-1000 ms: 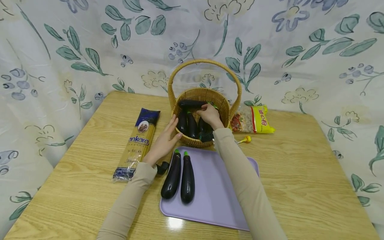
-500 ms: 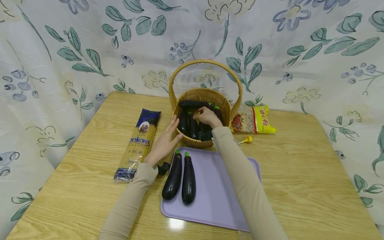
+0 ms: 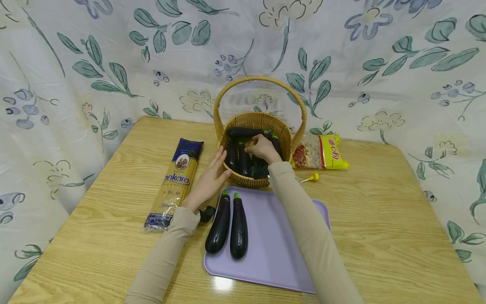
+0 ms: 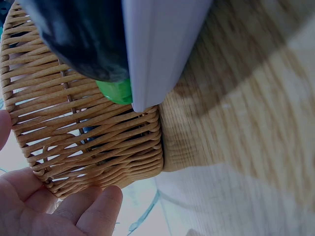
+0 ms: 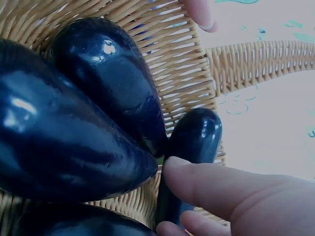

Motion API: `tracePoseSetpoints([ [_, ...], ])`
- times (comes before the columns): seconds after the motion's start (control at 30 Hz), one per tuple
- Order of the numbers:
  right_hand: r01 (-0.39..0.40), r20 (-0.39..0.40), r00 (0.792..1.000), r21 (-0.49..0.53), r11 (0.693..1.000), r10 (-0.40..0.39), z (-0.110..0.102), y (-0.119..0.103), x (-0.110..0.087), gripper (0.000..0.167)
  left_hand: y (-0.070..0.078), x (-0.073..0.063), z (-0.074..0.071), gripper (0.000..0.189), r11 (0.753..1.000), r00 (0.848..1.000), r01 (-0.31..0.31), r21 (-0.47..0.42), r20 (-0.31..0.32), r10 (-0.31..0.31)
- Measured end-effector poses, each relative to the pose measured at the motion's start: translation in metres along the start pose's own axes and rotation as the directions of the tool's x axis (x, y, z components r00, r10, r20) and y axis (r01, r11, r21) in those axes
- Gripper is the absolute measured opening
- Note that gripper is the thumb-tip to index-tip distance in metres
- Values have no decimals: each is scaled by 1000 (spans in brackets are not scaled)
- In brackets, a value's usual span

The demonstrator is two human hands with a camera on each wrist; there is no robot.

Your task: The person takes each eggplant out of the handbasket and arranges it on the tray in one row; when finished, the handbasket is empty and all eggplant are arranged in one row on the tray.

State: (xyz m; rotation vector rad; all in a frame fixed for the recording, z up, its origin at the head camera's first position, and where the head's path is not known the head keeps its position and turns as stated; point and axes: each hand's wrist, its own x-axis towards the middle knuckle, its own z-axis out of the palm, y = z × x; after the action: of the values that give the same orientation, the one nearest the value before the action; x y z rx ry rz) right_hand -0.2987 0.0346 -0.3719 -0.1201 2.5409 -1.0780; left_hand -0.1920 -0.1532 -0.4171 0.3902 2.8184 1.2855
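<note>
"What are your hands doing?"

"My left hand [image 3: 208, 181] is resting against the left side of the wicker basket [image 3: 244, 181], its fingers lying along the outside and the thumb standing apart at the front. My right hand [image 3: 264, 150] is reaching inside, over the eggplants."

"Are your right fingers holding one?"

"I'm seeing a gap between my thumb and fingertips, with nothing gripped there. They're hovering in front of the crosswise eggplant [image 3: 243, 132], which is lying at the back of the basket. I can't tell whether my thumb is touching it."

"Where are the others?"

"More eggplants are lying in the basket, one dark body [image 3: 231, 155] leaning along its left side. Outside, a left eggplant [image 3: 218, 230] and a right eggplant [image 3: 238, 232] are resting side by side on the lilac tray [image 3: 275, 249], green stems pointing toward the basket."

"And around that?"

"A spaghetti packet [image 3: 174, 185] is lying to the left of the tray, and a yellow-ended bag [image 3: 320, 152] is sitting just right of the basket, all on the wooden table [image 3: 398, 219]."
</note>
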Motion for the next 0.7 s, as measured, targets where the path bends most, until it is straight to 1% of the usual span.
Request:
tracePoseSetpoints([
  [0.2,-5,-60,998,10,1000,5,1,-4,-2,66,-1,-1,-1,69,1000,1000,4,-12,11,-4],
  [0.33,2,-120,993,69,998,7,1,-3,-2,69,-2,0,0,68,1000,1000,2,-13,6,-2],
  [0.4,3,-134,991,102,995,11,0,-2,-2,70,-1,0,-1,68,1000,1000,-1,-11,2,1],
  [0.53,-22,-138,990,134,991,41,-2,-1,-4,71,-2,1,-1,68,1000,1000,-7,0,1,7],
  [0.7,-51,-107,991,223,973,77,-7,1,-6,67,-3,1,0,68,1000,1000,-5,-2,6,5],
])
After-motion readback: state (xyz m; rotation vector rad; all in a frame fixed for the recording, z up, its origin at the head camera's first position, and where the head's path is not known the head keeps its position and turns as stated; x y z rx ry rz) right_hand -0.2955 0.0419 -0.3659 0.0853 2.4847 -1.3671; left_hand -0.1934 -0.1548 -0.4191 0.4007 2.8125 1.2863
